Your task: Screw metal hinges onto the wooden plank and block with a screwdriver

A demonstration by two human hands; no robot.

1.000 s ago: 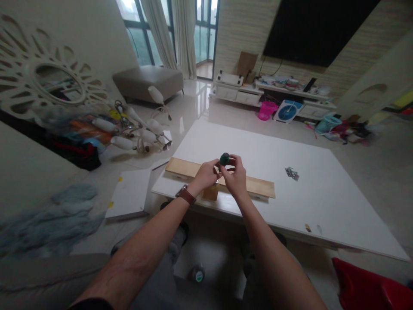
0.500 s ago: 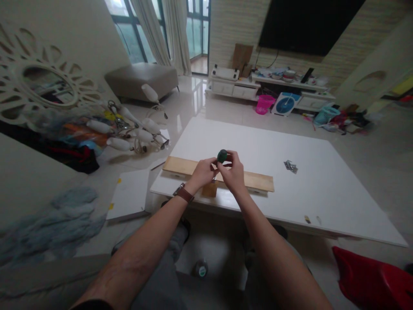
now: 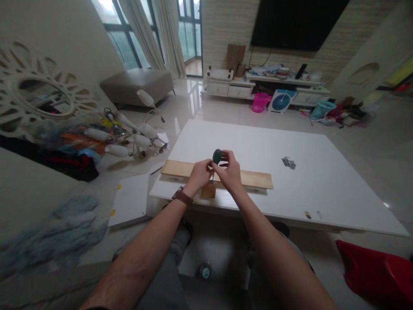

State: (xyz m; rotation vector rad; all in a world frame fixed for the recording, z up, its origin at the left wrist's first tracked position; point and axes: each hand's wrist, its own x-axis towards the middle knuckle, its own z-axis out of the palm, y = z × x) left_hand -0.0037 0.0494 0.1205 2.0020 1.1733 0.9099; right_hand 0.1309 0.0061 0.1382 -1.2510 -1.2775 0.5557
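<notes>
A screwdriver point(image 3: 217, 156) with a dark green handle stands nearly upright over a long wooden board point(image 3: 254, 178), its shaft pointing down. My right hand point(image 3: 229, 172) curls its fingers around the lower handle. Pressed close beside it, my left hand point(image 3: 200, 174) pinches around the shaft; its fingertips are partly hidden. Below the hands, a small wooden block point(image 3: 208, 190) sits at the board's near edge, with a bit of metal at its top. What the screwdriver's tip touches is too small to make out.
The board lies on a large white tabletop point(image 3: 300, 189). Several metal brackets point(image 3: 288, 162) lie in a pile to the right, and a small yellow-and-black piece point(image 3: 307, 214) rests near the front edge. A bottle point(image 3: 204, 271) stands on the floor, a red stool point(image 3: 377, 271) at right.
The view has shifted slightly. The screwdriver's handle leans a little differently and more of its shaft shows below my hands. Both hands keep their hold.
</notes>
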